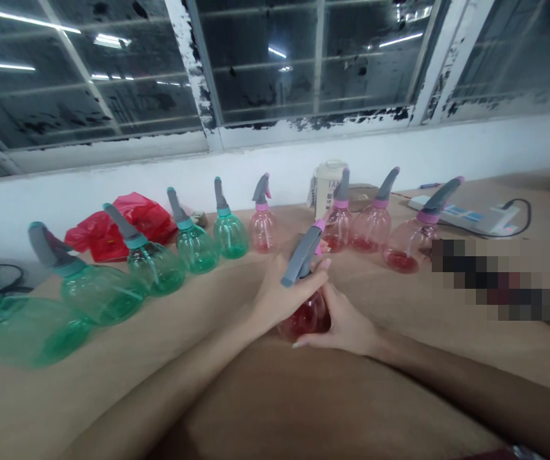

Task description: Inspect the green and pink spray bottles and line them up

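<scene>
Both my hands are wrapped around a pink spray bottle (306,314) with a grey trigger head that stands on the brown table (275,396). My left hand (282,291) grips its neck just under the trigger head. Against the bottle's right side, my right hand (344,322) cups the round body. Behind it runs a row of spray bottles: several green ones (193,246) to the left, several pink ones (373,223) to the right.
A red plastic bag (112,227) lies at the back left near the wall. A white jar (327,185) stands behind the pink bottles. A white power strip (466,214) with a black cable lies at the back right. A black cord (1,275) lies at the far left.
</scene>
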`<state>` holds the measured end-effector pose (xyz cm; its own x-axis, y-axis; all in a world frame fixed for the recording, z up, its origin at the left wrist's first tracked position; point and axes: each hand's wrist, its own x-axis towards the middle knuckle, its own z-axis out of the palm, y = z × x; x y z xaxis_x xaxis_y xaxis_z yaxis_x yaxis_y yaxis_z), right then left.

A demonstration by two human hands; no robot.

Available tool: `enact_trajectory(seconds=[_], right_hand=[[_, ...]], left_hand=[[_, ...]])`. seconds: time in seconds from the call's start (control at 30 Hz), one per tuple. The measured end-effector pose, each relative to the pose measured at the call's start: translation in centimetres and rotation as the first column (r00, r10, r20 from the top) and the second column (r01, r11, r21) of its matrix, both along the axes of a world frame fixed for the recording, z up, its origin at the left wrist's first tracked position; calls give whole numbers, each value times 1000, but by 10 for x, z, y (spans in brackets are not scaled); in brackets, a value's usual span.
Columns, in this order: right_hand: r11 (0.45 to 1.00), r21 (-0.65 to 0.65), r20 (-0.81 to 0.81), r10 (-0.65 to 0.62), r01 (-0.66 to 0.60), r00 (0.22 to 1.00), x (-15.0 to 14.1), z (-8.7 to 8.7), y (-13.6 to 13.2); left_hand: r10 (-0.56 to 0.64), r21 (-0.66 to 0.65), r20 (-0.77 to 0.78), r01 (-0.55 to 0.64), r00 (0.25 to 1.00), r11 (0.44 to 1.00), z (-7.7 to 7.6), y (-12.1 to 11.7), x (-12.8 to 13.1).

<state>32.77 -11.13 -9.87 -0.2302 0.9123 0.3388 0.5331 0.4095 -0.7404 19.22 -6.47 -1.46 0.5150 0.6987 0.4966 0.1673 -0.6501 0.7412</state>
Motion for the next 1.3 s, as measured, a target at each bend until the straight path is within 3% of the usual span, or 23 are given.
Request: enact_trajectory(seconds=[0.43, 0.87, 1.3], right_hand=[[999, 1, -9, 38, -38, 999, 2, 6, 2], [997, 38, -22, 62, -61, 998, 1, 8, 2], [997, -61, -57, 48, -51, 997, 1, 5, -1]], left_hand=[[-24, 8, 19, 24, 1000, 1000, -2, 2, 1], [30, 34, -32, -28, 999, 999, 4, 3, 2], [76, 38, -33, -75, 997, 996, 4, 0, 3]])
